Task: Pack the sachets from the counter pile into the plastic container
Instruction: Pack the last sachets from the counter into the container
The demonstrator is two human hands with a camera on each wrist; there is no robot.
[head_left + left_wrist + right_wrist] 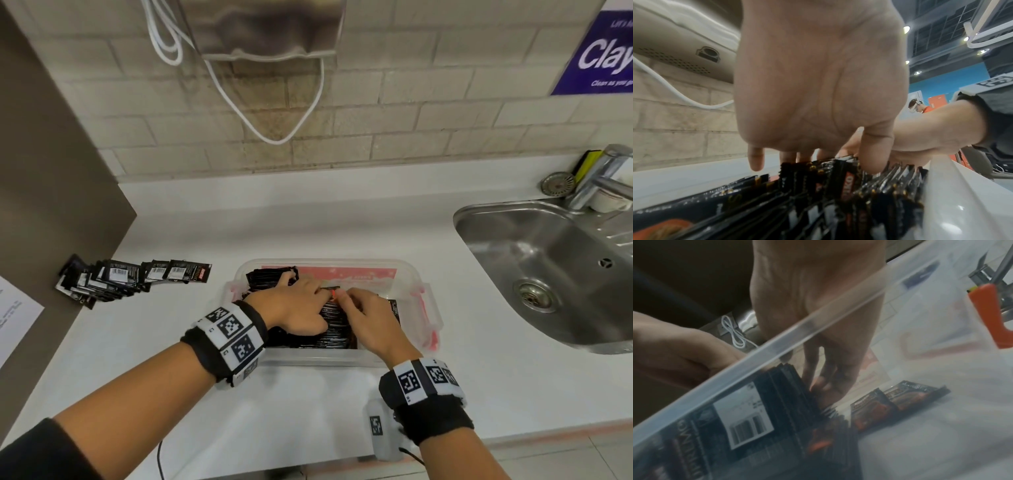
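Note:
A clear plastic container (308,359) with red clips stands on the white counter, holding a row of black sachets (335,329) on edge. Both hands are inside it, meeting over the row. My left hand (318,291) has its fingers behind a bunch of sachets (828,186) and its thumb in front, pinching them. My right hand (342,296) pinches the sachet tops (777,394) from the right, seen through the container rim (777,345). The pile of sachets (126,279) lies on the counter to the left, against the brown panel.
A steel sink (548,267) and tap (603,178) lie to the right. A white cable (274,137) hangs from the wall unit behind. A paper sheet (17,315) lies at far left. Two sachets (890,402) lie flat on the container's floor.

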